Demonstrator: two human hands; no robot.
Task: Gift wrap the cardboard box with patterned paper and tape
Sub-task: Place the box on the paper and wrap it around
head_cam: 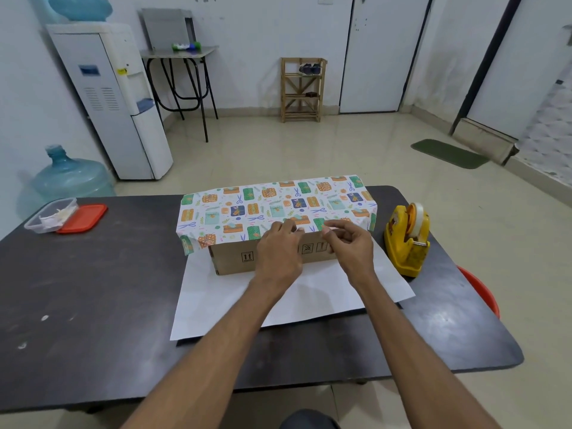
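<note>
Cardboard box [272, 258] lies long-side toward the person near the middle of the dark desk [93, 289], its brown front face bare and printed with small black handling symbols. Patterned paper [272, 205] is draped over the top: white, scattered with green, orange, teal and navy gift parcels, blue scissors and sprigs. Its near edge ends along the box's upper front edge, and its loose corners droop past both ends. The same sheet runs under the box and spreads forward on the desk with its plain white underside up.

Left hand [278, 252] presses its fingertips down on the paper's edge at the top front of the box. Right hand [349, 243] is just beside it, thumb and forefinger brought together at that same edge; whether they pinch anything cannot be told.

Yellow tape dispenser [407, 239] stands to the right of the box. At the far left a clear plastic container [51, 215] touches a red lid [82, 218]
</note>
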